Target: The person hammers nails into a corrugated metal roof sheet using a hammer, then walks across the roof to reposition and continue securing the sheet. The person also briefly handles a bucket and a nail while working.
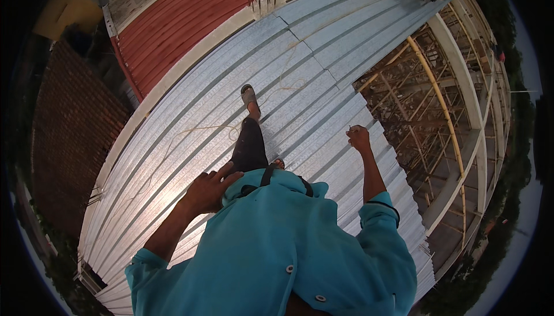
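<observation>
**Out on the roof sheets, with open frame left at the right**

The right hand (359,138) is up at about two o'clock from the walker's chest, curled into a loose fist with something small and pale nipped at the fingertips; it is too small to tell what. It hangs just above the jagged right edge of the corrugated metal sheeting (242,79). The left hand (209,189) sits at nine o'clock, fingers spread, resting against the teal shirt (277,247) at chest height and holding nothing.

Moving outward: one foot in a grey sandal (249,94) is planted ahead at twelve o'clock, dark trouser leg (249,146) stretched forward, mid-stride across the ribs. A thin pale cord (196,130) snakes over the sheets near that foot and runs on toward the top.

How far along, by my reading? The sheets cover the whole middle band of the roof, overlapped and lying flat. From one to four o'clock, though, the bare roof frame (427,114) of rafters and battens is open, so a good part appears uncovered. At eleven o'clock lies a red roof (184,22); at nine, a brown tiled one (69,125).
</observation>
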Tool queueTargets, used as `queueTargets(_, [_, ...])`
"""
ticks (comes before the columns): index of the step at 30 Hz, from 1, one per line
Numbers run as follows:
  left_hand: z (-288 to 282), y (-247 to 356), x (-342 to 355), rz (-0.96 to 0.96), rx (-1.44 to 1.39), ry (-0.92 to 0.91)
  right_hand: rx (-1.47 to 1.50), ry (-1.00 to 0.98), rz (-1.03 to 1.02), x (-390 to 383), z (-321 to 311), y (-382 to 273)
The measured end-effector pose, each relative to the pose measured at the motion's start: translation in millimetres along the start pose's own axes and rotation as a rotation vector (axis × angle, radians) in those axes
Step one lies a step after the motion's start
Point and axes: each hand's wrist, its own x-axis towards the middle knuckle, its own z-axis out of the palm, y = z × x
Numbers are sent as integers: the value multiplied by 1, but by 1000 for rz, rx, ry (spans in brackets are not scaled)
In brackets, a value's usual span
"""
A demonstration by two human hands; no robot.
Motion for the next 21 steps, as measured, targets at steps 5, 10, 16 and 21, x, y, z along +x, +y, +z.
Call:
queueTargets(5, [-89, -85, 104, -14, 85, 5, -12, 69, 40, 112, 18, -96])
queueTargets(10, [-220, -173, 207, -48, 84, 194, -222, -17, 23, 193, 40, -165])
queueTargets(16, [-360, -258, 288, -99, 196, 380, -216, -39, -43, 263, 68, -218])
queueTargets(21, [-454, -308, 354, -135, 188, 555, -272, -51, -17, 277, 83, -242])
